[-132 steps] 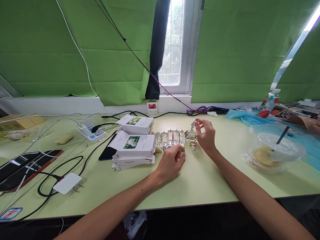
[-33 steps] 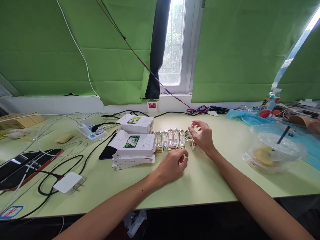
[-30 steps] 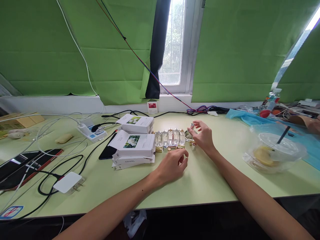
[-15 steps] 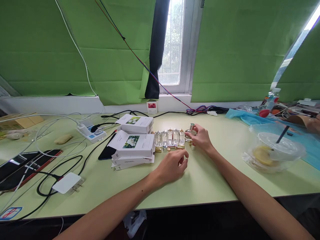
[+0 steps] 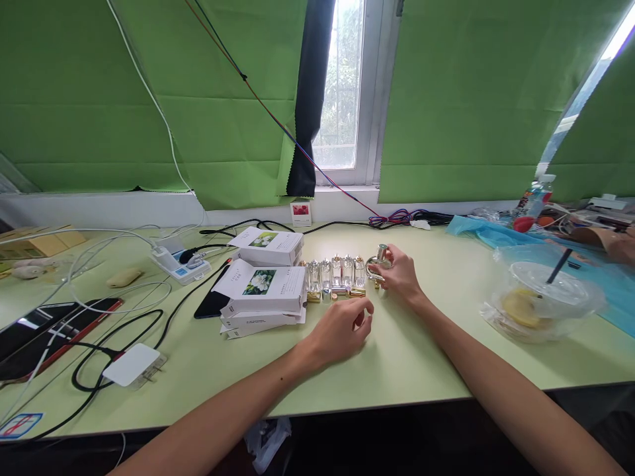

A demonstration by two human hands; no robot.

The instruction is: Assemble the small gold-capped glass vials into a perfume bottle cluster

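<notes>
Several clear glass bottles (image 5: 337,271) stand in a row on the pale green table, with gold and silver caps (image 5: 341,291) lying just in front of them. At the row's right end my right hand (image 5: 401,274) grips a rounded glass bottle with a silver top (image 5: 381,251). My left hand (image 5: 347,327) rests on the table in front of the caps, fingers curled; whether anything is inside them is hidden. White boxes with flower pictures (image 5: 268,289) lie stacked to the left of the bottles.
Left are a power strip (image 5: 186,264), a white charger (image 5: 133,365), cables, a dark phone (image 5: 211,301) and a red-edged device (image 5: 49,334). A bagged lidded cup with a straw (image 5: 533,297) stands right, near blue plastic (image 5: 489,231). A person's hand (image 5: 620,246) shows at the far right.
The rounded bottle in my right hand has turned slightly and shows more of its body. My left hand and the row of bottles look unmoved.
</notes>
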